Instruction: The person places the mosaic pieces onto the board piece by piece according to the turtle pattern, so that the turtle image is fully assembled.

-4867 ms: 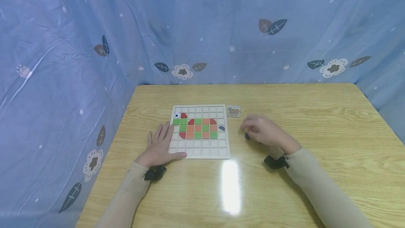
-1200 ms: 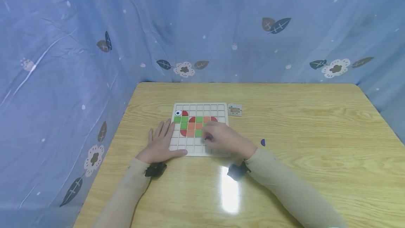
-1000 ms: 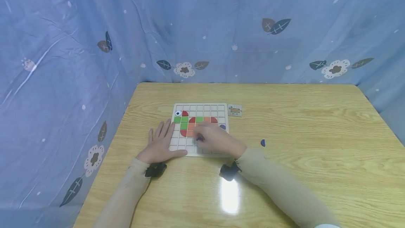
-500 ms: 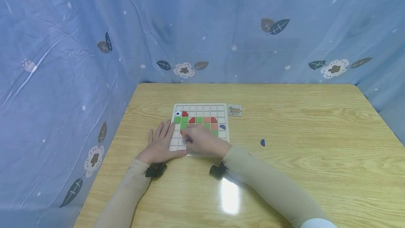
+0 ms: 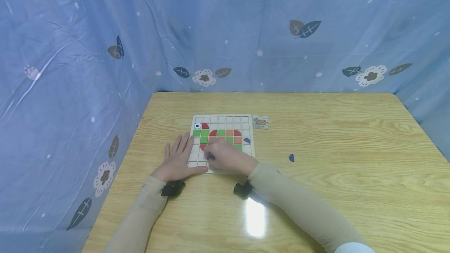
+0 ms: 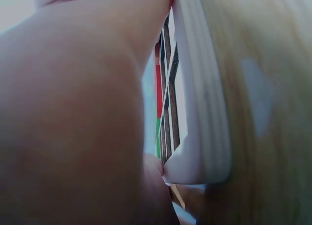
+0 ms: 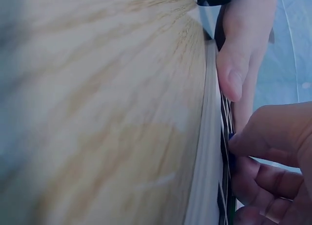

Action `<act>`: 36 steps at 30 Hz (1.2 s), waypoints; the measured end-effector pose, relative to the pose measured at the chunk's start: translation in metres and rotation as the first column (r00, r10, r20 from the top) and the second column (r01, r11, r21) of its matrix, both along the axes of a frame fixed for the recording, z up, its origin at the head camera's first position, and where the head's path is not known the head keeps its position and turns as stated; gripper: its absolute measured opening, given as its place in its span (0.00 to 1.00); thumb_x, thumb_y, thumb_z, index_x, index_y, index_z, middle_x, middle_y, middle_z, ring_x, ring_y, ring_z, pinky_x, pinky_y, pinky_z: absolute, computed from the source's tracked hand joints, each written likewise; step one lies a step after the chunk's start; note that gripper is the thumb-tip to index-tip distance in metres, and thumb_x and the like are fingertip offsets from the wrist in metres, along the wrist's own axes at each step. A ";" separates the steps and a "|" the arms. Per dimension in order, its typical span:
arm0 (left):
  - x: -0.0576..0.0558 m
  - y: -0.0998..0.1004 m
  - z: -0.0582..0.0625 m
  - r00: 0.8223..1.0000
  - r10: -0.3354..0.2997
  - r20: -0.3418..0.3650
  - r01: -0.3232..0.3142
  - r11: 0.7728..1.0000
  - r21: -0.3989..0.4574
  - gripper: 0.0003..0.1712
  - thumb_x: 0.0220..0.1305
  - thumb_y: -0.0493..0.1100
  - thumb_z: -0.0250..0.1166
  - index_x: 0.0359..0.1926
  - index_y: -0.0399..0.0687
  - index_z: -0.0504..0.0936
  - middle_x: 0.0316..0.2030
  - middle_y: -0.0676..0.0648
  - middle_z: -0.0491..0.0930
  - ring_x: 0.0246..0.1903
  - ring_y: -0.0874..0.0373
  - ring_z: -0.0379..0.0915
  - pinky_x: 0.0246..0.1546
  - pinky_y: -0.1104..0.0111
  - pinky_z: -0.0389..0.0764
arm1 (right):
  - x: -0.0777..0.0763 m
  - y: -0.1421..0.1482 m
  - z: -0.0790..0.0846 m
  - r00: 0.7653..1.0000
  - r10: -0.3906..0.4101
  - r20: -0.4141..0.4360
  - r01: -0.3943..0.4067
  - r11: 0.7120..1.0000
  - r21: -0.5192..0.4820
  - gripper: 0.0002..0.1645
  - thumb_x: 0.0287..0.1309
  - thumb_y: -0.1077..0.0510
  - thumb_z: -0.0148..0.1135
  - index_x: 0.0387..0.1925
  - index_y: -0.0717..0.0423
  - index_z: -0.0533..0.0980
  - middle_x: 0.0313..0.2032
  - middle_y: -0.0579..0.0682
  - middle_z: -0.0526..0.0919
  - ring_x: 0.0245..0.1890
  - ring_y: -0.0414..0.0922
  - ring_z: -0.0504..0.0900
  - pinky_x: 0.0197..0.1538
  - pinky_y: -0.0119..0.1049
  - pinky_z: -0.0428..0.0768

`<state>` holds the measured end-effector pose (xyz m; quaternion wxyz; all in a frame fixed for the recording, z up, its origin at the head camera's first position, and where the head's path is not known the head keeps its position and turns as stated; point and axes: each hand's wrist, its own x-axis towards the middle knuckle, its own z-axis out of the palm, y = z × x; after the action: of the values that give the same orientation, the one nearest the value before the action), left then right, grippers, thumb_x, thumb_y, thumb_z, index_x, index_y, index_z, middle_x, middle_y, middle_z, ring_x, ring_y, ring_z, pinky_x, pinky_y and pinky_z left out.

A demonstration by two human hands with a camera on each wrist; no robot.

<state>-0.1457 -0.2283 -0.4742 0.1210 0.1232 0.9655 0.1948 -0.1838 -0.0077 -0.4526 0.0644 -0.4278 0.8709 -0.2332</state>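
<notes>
My left hand [image 5: 176, 164] lies with straight, spread fingers along the left edge of the white grid board [image 5: 249, 120]. Over the board's lower left-middle cells, my right hand [image 5: 226, 156] pinches a small dark blue piece [image 7: 232, 161] between thumb and fingers, low against the grid; the fingers cover most of it. Green, orange and red tiles fill a block of cells, partly hidden behind the right hand. An eye tile [image 5: 198, 125] sits at upper left. A blue half-round piece [image 5: 247, 140] sits in a cell at the right side.
A small picture card [image 5: 261, 122] lies beside the board's upper right corner. Another blue half-round piece [image 5: 291, 158] rests on the wooden table [image 5: 334, 136] to the right. Blue patterned curtain [image 5: 246, 30] hangs behind and to the left.
My right hand has come from the table right of the board, moving left across it with a blue piece, and now stays nearly still. My left hand keeps its place.
</notes>
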 end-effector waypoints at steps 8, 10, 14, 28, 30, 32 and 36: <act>0.000 0.000 0.000 1.000 0.004 -0.002 -0.004 1.000 0.001 0.72 0.59 0.77 0.66 0.84 0.41 0.39 0.84 0.39 0.32 0.82 0.34 0.25 0.73 0.30 0.27 | 0.001 0.002 0.001 1.000 0.012 0.006 -0.012 1.000 0.007 0.10 0.63 0.64 0.67 0.43 0.52 0.89 0.40 0.45 0.86 0.42 0.40 0.80 0.50 0.31 0.82; 0.000 0.001 0.000 1.000 0.004 -0.007 -0.004 1.000 0.003 0.72 0.59 0.77 0.66 0.84 0.40 0.39 0.84 0.38 0.33 0.82 0.34 0.25 0.73 0.29 0.27 | 0.001 0.003 0.001 1.000 0.016 0.009 -0.016 1.000 0.004 0.10 0.63 0.64 0.67 0.43 0.51 0.89 0.40 0.44 0.86 0.41 0.39 0.79 0.49 0.30 0.82; 0.000 0.001 0.000 1.000 0.003 -0.004 -0.003 1.000 -0.004 0.72 0.59 0.77 0.65 0.84 0.41 0.39 0.84 0.39 0.32 0.82 0.34 0.25 0.73 0.29 0.27 | 0.001 0.005 0.000 0.999 0.018 0.031 -0.017 1.000 -0.013 0.10 0.61 0.64 0.68 0.43 0.51 0.88 0.40 0.43 0.85 0.41 0.39 0.79 0.49 0.31 0.81; -0.002 0.001 -0.001 1.000 0.007 0.002 -0.007 1.000 -0.020 0.74 0.57 0.79 0.65 0.84 0.41 0.39 0.84 0.39 0.31 0.82 0.34 0.25 0.73 0.29 0.29 | 0.010 0.045 0.008 0.994 -0.110 0.002 0.110 0.993 -0.033 0.14 0.60 0.61 0.64 0.47 0.49 0.87 0.46 0.42 0.84 0.44 0.40 0.81 0.51 0.37 0.83; -0.002 0.001 -0.002 1.000 0.002 -0.005 -0.002 1.000 -0.010 0.74 0.57 0.80 0.64 0.84 0.41 0.39 0.84 0.38 0.32 0.82 0.33 0.25 0.73 0.28 0.29 | 0.012 0.053 0.008 0.993 -0.115 -0.026 0.114 0.993 -0.039 0.13 0.61 0.60 0.66 0.46 0.50 0.87 0.46 0.43 0.84 0.45 0.41 0.81 0.52 0.38 0.83; -0.001 0.000 -0.003 1.000 0.002 -0.012 -0.002 1.000 -0.001 0.74 0.56 0.80 0.64 0.84 0.41 0.40 0.84 0.38 0.32 0.82 0.33 0.25 0.73 0.28 0.28 | 0.013 0.062 0.008 0.992 -0.117 -0.057 0.114 0.992 -0.052 0.12 0.62 0.60 0.67 0.47 0.50 0.87 0.46 0.44 0.85 0.45 0.42 0.82 0.53 0.39 0.84; -0.001 0.000 -0.003 1.000 -0.003 -0.018 0.004 1.000 0.017 0.75 0.55 0.81 0.64 0.84 0.40 0.40 0.84 0.37 0.33 0.82 0.32 0.26 0.72 0.28 0.29 | 0.016 0.081 0.006 0.987 -0.121 -0.106 0.112 0.990 -0.086 0.11 0.62 0.60 0.68 0.46 0.53 0.87 0.44 0.45 0.85 0.44 0.43 0.82 0.52 0.39 0.84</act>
<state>-0.1471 -0.2278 -0.4773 0.1116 0.1277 0.9647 0.2016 -0.1680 0.0731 -0.4465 -0.0152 -0.3908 0.8866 -0.2471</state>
